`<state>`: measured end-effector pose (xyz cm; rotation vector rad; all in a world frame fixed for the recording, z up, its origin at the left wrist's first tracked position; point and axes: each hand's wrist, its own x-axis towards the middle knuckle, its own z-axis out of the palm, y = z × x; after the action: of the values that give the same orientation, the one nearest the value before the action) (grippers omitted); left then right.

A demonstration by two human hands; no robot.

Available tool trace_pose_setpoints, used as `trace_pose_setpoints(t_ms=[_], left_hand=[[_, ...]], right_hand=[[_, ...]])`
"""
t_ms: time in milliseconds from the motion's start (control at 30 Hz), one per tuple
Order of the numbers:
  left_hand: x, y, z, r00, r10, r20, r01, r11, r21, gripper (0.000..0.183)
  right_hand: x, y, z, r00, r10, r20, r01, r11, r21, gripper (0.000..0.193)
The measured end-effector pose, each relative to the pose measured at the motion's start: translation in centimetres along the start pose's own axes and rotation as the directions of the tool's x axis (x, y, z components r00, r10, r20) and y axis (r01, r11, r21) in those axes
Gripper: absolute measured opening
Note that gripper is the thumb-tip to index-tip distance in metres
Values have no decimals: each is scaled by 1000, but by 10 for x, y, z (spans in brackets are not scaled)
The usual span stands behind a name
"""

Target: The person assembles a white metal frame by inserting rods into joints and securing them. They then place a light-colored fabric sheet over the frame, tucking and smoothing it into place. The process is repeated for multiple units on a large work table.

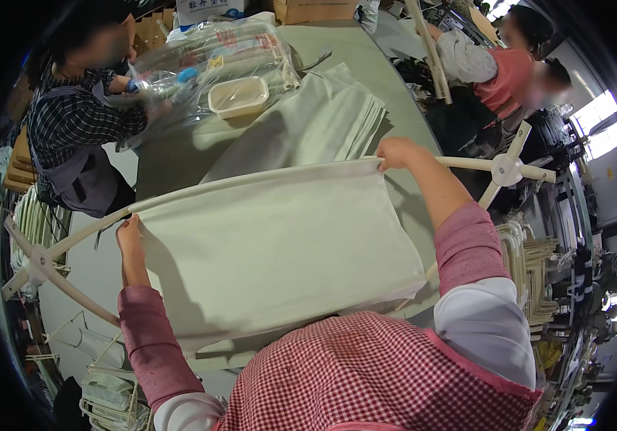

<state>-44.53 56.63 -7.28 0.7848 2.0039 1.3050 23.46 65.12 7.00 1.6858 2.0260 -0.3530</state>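
A pale off-white cloth panel (pixel 272 251) spreads across the table in front of me, its far edge wrapped along a cream tube of a frame (pixel 100 223). My left hand (pixel 129 233) pinches the cloth at its far left corner, just under the tube. At the far right corner, my right hand (pixel 402 152) is closed over the cloth edge and the tube. Past both hands the tube runs out to cross-shaped joints, a left hub (pixel 40 263) and a right hub (pixel 506 170). The cloth's near edge lies close to my checked apron (pixel 323 366).
Beyond the panel, a stack of pale cloth (pixel 316 118) lies on the green table (pixel 323 43), beside a white plastic tub (pixel 239 97) and clear plastic bags (pixel 215 47). A co-worker (pixel 86 115) stands at the left; others (pixel 502 72) work at the right. Frames (pixel 531 266) stand at the right.
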Motion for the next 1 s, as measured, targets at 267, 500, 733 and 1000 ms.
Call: trace_pose_setpoints(t_ms=[267,500,733,1000], left_hand=[[-35,27,-2,993,89,-79,-82,992,93,27],[-249,75,-16,851,499,163,-518,847,116,17],[-410,8,-67,972,234,-9,-224,943,245,25],[-363,-44,-70,913,119,-389,-76,989,124,61]], right_hand=[[20,-6,7,1000,27,-5,-27,997,-78,28],[-67,-94,17,687,-341,-642,488,871,59,36],[-217,-189,75,613,-639,-464,750,655,89,46],[-221,-199,131,583,-647,-490,680,719,-141,63]])
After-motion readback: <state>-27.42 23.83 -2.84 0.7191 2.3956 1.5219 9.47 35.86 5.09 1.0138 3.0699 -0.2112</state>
